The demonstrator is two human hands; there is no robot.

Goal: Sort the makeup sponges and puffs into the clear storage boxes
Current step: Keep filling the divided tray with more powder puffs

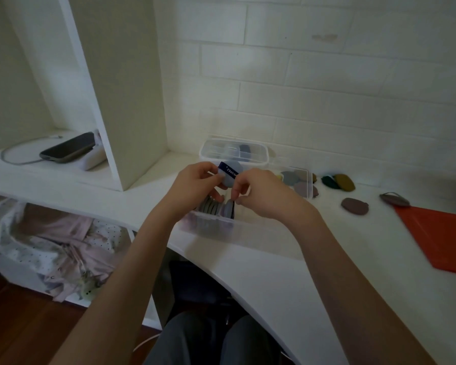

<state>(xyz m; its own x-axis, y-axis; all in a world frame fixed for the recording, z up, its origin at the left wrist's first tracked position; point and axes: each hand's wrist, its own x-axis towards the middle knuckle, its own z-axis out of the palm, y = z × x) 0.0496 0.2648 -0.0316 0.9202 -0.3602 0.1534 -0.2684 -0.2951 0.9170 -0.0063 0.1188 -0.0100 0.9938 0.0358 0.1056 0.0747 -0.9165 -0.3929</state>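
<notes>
Far left, off in a shelf nook: phone [67,148] on a charger w/ cable, parked well away from the sorting, prob just to keep it out of the mess. Below that, heap of clothes [50,246] in a lower cubby, not part of this.

Middle of the bench [274,280]: left hand [195,185] pinching a pale blue puff [232,173] by its dark blue strap, held up over the near clear box [221,227]. Right hand [263,196] also curled in, fingertips nipping the puff's lower edge, or maybe the top of a puff already in the row – can't tell which. Looks like a two-handed grip to turn it on edge so it slots in upright.

Inside that box, row of puffs [216,208] standing on edge, grey to lilac, packed like files – saves room, easy to flick thru. Behind it a lidded box [234,151] w/ dark stuff inside, prob done. Just right of that, another open box [298,181] w/ flat greyish and mauve puffs.

Further right, loose on the bench and not yet sorted: dark green and mustard puffs [337,181] touching each other, a mauve puff [354,206], a grey one w/ strap [395,199]. Orange folder [437,238] at far right edge.

Guessing over halfway, few strays left.
</notes>
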